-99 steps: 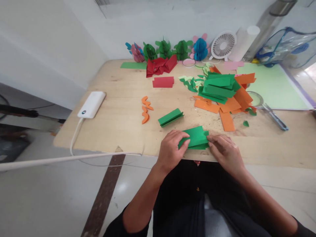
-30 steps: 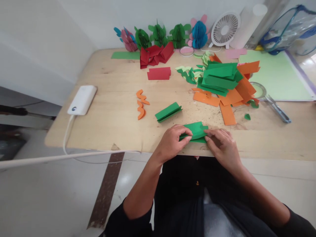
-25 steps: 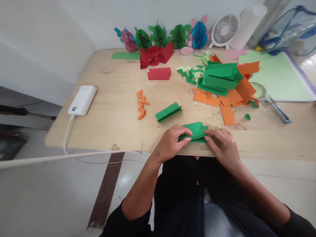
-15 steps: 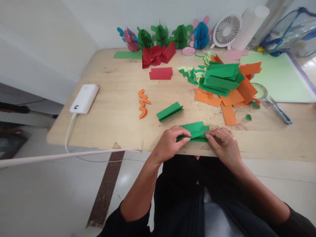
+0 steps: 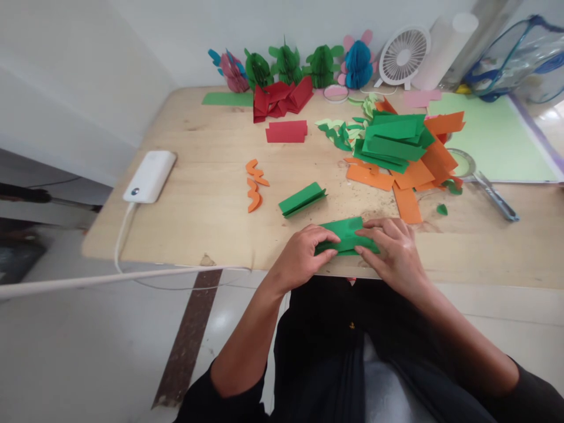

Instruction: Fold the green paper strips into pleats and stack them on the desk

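A folded sheet of green paper (image 5: 346,232) lies at the table's front edge, between both hands. My left hand (image 5: 306,252) is closed on its left end, thumb below and fingers above. At the right end, my right hand (image 5: 394,249) grips the sheet, with fingertips on its upper side and the thumb near its lower edge. Just beyond the left hand rests another folded green paper strip (image 5: 303,200), its layers slightly apart. Farther right, a pile of folded green papers (image 5: 394,138) sits on top of several orange paper pieces (image 5: 416,173).
Cut orange scraps (image 5: 254,185), a red folded paper (image 5: 286,131) and a white power bank (image 5: 150,176) lie leftward. Scissors (image 5: 496,195) are at right. Paper figures (image 5: 288,63) and a small white fan (image 5: 404,57) stand along the wall.
My right hand has shifted left along the green paper, from pinching its right edge to pressing over its folded end. My left hand stays in place.
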Demonstrator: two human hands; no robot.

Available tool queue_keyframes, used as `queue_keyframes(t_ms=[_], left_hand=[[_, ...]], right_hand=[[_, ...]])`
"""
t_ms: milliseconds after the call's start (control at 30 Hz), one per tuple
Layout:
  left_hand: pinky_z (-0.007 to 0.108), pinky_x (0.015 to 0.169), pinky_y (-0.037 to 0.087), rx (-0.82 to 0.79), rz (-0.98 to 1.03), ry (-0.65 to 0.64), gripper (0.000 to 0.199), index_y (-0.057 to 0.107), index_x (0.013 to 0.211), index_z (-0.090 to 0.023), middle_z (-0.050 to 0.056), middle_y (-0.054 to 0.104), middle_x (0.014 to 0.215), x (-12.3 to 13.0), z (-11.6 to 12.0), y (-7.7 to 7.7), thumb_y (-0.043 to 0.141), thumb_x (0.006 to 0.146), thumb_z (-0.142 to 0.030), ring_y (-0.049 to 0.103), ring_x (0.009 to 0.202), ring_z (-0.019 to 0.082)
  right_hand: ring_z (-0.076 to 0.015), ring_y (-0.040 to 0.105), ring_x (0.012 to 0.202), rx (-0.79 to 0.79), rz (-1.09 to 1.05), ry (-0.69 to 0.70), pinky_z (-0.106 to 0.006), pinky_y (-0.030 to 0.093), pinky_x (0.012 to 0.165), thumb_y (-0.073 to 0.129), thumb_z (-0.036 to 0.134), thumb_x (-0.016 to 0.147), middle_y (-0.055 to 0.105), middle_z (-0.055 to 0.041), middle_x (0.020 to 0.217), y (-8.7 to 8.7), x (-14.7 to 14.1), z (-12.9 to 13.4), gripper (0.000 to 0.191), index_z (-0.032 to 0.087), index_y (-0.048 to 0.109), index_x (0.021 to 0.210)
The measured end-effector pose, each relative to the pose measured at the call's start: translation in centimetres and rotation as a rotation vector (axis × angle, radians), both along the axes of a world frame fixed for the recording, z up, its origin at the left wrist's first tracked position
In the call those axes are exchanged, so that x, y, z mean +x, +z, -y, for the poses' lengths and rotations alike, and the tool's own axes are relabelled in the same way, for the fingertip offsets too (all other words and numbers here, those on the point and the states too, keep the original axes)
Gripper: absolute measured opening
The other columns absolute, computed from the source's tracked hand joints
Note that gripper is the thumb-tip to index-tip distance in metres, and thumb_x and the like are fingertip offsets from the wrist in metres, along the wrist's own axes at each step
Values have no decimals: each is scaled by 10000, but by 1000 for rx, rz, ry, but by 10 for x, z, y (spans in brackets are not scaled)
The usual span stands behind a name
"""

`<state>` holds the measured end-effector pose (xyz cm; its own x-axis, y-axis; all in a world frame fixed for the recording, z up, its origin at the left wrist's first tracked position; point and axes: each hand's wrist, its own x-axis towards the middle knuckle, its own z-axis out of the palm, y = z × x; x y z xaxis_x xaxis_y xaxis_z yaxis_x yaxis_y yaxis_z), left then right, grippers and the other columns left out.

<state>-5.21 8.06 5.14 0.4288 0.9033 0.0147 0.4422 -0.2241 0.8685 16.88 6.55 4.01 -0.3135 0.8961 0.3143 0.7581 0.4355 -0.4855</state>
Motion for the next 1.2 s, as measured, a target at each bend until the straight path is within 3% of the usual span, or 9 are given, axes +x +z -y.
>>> queue_keyframes(t_ms=[233, 600, 867, 1200], left_hand=[[370, 908, 504, 25, 14, 63, 173, 673, 938, -225, 42, 704, 982, -4, 12, 0, 608, 807, -132, 637, 986, 202], [348, 870, 520, -1, 0, 240, 151, 684, 974, -230, 40, 706, 993, -10, 26, -3, 584, 861, -227, 657, 938, 191], [351, 896, 535, 8, 52, 314, 137, 684, 956, -220, 39, 719, 1003, -7, 28, -7, 578, 870, -230, 673, 942, 185], [326, 886, 530, 5, 138, 439, 172, 649, 1017, -212, 34, 706, 994, 1, 38, -15, 584, 858, -213, 667, 932, 171]], right_hand=[[-204, 606, 924, -41, 30, 184, -422, 409, 893, 566, 378, 913, 711, -38, 989, -1, -9, -8, 183, 261, 692, 976], [-163, 611, 732, -47, 24, 169, -365, 387, 789, 492, 324, 959, 721, -17, 832, 2, -13, -9, 241, 231, 686, 851], [-158, 614, 745, -100, 16, 179, -352, 388, 807, 486, 337, 959, 716, -14, 822, 3, -13, -7, 254, 234, 684, 838], [-129, 537, 649, -114, 38, 158, -315, 353, 771, 445, 314, 971, 605, -2, 641, 8, -17, -7, 363, 196, 584, 657]])
